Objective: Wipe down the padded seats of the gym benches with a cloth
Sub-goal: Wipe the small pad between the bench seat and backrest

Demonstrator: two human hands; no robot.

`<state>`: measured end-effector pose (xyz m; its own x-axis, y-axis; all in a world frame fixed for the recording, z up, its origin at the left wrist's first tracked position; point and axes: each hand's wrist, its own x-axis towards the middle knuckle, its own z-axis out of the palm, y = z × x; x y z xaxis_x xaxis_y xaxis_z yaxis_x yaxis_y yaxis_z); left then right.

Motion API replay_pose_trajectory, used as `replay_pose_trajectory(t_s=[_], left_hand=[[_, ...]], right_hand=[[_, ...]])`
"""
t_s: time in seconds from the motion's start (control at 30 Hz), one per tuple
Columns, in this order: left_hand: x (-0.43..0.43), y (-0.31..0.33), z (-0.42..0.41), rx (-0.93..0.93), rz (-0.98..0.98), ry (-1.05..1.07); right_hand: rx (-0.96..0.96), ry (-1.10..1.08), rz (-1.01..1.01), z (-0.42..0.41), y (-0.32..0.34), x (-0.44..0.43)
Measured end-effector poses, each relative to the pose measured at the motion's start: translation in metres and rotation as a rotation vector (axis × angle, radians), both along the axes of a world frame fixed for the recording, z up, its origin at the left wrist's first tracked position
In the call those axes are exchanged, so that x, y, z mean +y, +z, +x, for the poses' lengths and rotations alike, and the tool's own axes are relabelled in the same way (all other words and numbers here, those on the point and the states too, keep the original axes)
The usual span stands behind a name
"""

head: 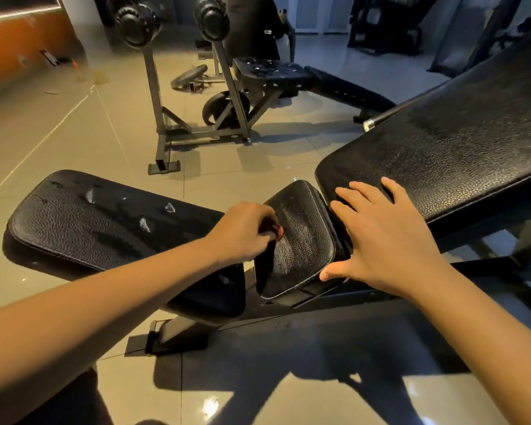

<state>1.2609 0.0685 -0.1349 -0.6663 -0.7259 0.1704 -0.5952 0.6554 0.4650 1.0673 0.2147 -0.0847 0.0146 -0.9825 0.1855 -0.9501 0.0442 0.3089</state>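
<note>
Starting at the left, the long flat pad of the nearest bench is seen. Its long axis runs left to right across the view, and pale scuffs are seen on its black surface.

At its right end the left hand is placed, over the gap before the small middle pad. The fingers of this hand are curled inward and meet at the left edge of the small pad. Something dark seems to be pinched there, but it cannot be told if this is the cloth, and no cloth is clearly shown anywhere.

The small pad lies just to the right of this grip, with its long axis running from near to far, across the line of the bench. It is therefore judged that the coming stroke must go rightward from the left hand, which is the nearer one to the unwiped surface.

Further right, the right hand is laid flat with straight, spread fingers and nothing held. Its fingertips rest on the lower end of the inclined backrest and its thumb reaches to the near right corner of the small pad. It seems to be used only as a support.

A second bench stands well apart behind, and it is judged to be not yet wiped.
</note>
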Motion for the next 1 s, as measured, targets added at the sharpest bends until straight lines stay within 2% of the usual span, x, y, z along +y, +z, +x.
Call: replay_pose_trajectory(t_s=[0.1,0.17,0.33,0.43,0.5,0.6,0.67,0.73,0.9,1.0], left_hand=[[0.044,0.008,0.015,0.0,0.043,-0.236],[0.042,0.007,0.015,-0.015,0.025,-0.268],[-0.022,-0.005,-0.01,-0.061,-0.058,0.026],[-0.027,-0.004,-0.011,-0.031,-0.023,0.076],[-0.001,-0.001,-0.001,0.022,0.008,0.0],[0.043,0.003,0.017,0.076,0.045,-0.224],[0.044,0.0,0.017,0.068,0.026,-0.268],[0.023,-0.006,0.009,0.067,-0.005,-0.178],[-0.039,-0.027,-0.007,0.047,-0.001,0.201],[-0.021,-0.02,-0.005,0.052,0.014,0.158]], right_hand=[[0.003,0.007,-0.01,0.0,-0.001,-0.001],[0.005,0.004,-0.006,-0.001,-0.002,-0.003],[0.005,0.006,-0.002,0.0,-0.002,-0.001],[0.003,0.01,-0.012,0.0,-0.001,-0.001],[-0.001,0.011,-0.013,0.0,-0.002,-0.001],[0.007,0.013,-0.02,0.0,-0.003,-0.002],[0.008,0.015,-0.029,-0.002,-0.004,-0.003],[0.004,0.016,-0.032,-0.002,-0.005,-0.004],[0.008,0.009,-0.024,-0.001,-0.003,-0.002],[0.008,0.008,-0.014,-0.002,-0.004,-0.002]])
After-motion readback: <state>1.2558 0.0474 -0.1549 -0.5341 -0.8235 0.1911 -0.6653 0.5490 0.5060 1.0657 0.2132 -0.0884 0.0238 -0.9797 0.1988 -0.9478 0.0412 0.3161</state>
